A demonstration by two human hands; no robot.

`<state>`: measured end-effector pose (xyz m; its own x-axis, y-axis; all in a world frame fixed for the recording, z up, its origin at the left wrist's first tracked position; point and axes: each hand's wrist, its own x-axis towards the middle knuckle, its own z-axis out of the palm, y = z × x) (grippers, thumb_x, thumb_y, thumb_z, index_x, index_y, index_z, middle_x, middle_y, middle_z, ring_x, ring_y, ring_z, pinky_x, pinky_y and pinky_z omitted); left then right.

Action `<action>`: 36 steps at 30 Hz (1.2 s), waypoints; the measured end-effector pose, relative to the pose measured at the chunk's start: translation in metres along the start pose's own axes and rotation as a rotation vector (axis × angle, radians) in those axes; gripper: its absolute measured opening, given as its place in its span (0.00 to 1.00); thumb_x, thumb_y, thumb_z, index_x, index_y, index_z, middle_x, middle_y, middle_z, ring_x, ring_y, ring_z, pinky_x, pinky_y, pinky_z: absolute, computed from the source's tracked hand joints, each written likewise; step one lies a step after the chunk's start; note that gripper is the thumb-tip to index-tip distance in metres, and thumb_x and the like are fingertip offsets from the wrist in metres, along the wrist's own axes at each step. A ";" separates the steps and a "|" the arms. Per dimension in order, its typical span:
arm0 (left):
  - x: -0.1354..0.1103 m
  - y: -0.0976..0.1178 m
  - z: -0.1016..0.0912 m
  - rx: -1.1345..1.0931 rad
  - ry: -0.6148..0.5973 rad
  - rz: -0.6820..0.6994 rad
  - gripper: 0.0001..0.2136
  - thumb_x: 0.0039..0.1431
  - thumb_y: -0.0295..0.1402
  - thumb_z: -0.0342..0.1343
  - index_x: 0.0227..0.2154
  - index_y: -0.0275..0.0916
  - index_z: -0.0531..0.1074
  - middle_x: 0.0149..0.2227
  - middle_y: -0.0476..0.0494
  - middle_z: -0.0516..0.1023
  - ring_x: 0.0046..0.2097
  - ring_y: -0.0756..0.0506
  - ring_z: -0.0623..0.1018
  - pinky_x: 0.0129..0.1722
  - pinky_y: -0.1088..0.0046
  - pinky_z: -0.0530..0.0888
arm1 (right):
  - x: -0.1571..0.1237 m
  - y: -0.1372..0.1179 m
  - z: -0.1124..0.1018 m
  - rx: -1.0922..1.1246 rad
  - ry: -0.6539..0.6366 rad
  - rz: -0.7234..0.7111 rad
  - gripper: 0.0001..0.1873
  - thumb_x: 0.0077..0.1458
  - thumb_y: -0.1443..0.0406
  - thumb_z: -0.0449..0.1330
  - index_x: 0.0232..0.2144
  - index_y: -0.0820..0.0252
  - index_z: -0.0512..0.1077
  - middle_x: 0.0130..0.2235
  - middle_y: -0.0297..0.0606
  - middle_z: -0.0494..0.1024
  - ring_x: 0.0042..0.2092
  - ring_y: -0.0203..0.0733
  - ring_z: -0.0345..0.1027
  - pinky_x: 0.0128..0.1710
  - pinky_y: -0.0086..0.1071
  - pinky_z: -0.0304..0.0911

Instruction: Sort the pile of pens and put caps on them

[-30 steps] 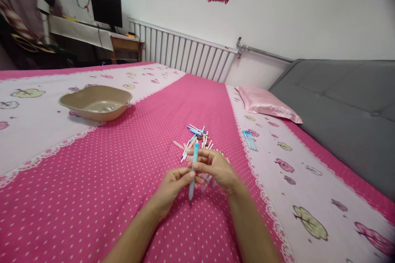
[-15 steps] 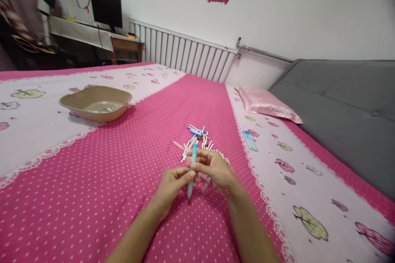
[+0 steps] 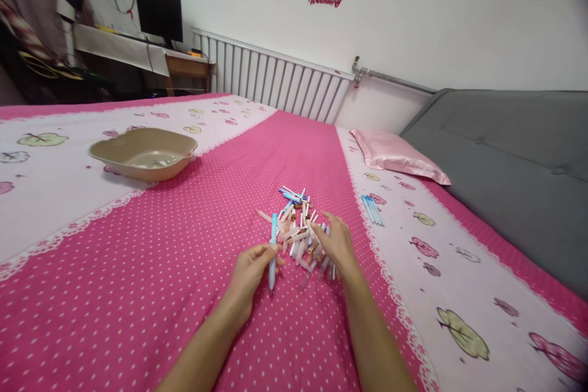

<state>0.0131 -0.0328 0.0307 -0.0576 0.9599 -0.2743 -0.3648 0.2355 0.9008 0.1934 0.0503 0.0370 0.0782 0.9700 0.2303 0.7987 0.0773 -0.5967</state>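
Note:
My left hand [image 3: 250, 269] pinches a light blue pen [image 3: 273, 251] near its middle and holds it upright over the pink dotted bedspread [image 3: 151, 269]. My right hand [image 3: 337, 242] rests with spread fingers on the near right side of a heap of pen parts [image 3: 298, 223], pink, white and blue pieces lying loose. It grips nothing that I can see. A few finished blue pens [image 3: 372, 209] lie side by side to the right of the heap.
A beige bowl [image 3: 143, 153] with small pieces inside sits at the left on the pale printed strip. A pink pillow [image 3: 397, 156] lies by the grey headboard [image 3: 509, 153] at the right. A radiator [image 3: 275, 79] and a desk with a monitor [image 3: 158, 15] stand beyond the bed.
My right hand let go of the blue pen and moved right and forward onto the heap of parts. The left hand kept the pen and shifted it slightly left.

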 end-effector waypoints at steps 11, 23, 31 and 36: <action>0.001 -0.002 0.001 0.036 0.006 -0.010 0.16 0.43 0.42 0.62 0.28 0.32 0.72 0.21 0.47 0.74 0.19 0.54 0.67 0.18 0.81 0.62 | 0.018 0.042 0.038 -0.054 -0.111 -0.106 0.30 0.60 0.52 0.41 0.54 0.64 0.64 0.56 0.50 0.66 0.58 0.48 0.57 0.57 0.43 0.50; 0.001 -0.002 0.001 0.030 0.010 -0.008 0.15 0.44 0.41 0.62 0.27 0.33 0.71 0.21 0.47 0.74 0.19 0.55 0.66 0.17 0.82 0.62 | 0.018 0.033 0.041 0.013 -0.144 -0.264 0.30 0.60 0.50 0.42 0.58 0.59 0.59 0.62 0.46 0.57 0.63 0.47 0.47 0.60 0.47 0.44; 0.001 -0.001 0.000 -0.001 0.028 -0.009 0.15 0.42 0.41 0.62 0.26 0.33 0.71 0.20 0.48 0.73 0.18 0.55 0.66 0.17 0.81 0.61 | 0.021 0.022 0.036 -0.059 -0.161 -0.244 0.32 0.59 0.48 0.42 0.59 0.58 0.59 0.64 0.45 0.51 0.64 0.51 0.42 0.60 0.51 0.40; 0.004 -0.002 -0.002 -0.024 0.029 -0.008 0.15 0.41 0.42 0.62 0.25 0.33 0.71 0.21 0.46 0.74 0.19 0.54 0.67 0.17 0.81 0.62 | 0.045 0.002 0.040 -0.090 -0.122 -0.281 0.29 0.60 0.51 0.41 0.57 0.59 0.61 0.59 0.43 0.62 0.62 0.48 0.48 0.60 0.49 0.39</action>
<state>0.0116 -0.0303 0.0267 -0.0813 0.9531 -0.2915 -0.3878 0.2391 0.8902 0.1749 0.1028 0.0156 -0.2207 0.9345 0.2794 0.8288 0.3307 -0.4514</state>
